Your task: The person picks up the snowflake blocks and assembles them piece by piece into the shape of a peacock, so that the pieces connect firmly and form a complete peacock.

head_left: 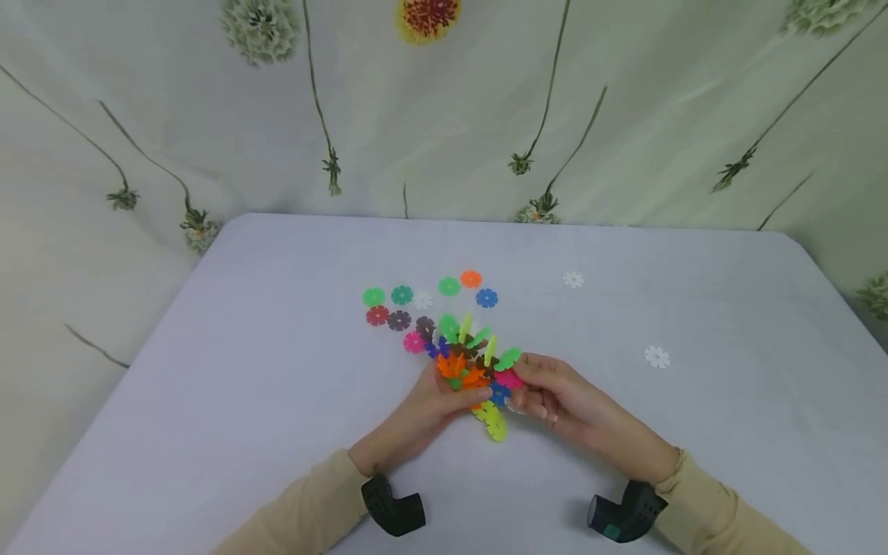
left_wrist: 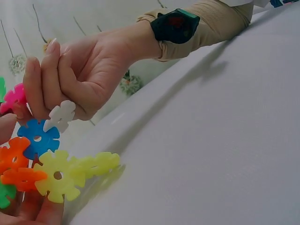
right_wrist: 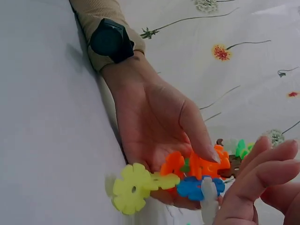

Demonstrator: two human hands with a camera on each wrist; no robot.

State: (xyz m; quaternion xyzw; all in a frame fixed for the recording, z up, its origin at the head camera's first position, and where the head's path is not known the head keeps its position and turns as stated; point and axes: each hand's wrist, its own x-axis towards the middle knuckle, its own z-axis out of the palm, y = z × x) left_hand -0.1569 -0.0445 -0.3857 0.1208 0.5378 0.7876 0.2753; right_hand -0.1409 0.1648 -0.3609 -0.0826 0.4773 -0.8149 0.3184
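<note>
Both hands hold an assembly of interlocking notched plastic discs [head_left: 475, 375] in orange, brown, green, yellow, blue and pink. My left hand [head_left: 422, 410] grips it from the left, thumb laid over the orange part. At its right side my right hand [head_left: 572, 397] pinches the pink disc [head_left: 509, 378] between thumb and finger. In the left wrist view a white disc [left_wrist: 61, 116] joins the blue disc [left_wrist: 38, 138] beside the right hand's curled fingers. Two yellow discs [right_wrist: 132, 188] stick out at the near end. The assembly's underside is partly hidden by the hands.
Several loose discs lie on the white table [head_left: 277, 324] beyond the hands, among them a red disc [head_left: 378, 315], an orange disc [head_left: 471, 279] and a blue disc [head_left: 487, 297]. To the right lie two white discs, one far [head_left: 573, 280] and one nearer [head_left: 657, 357].
</note>
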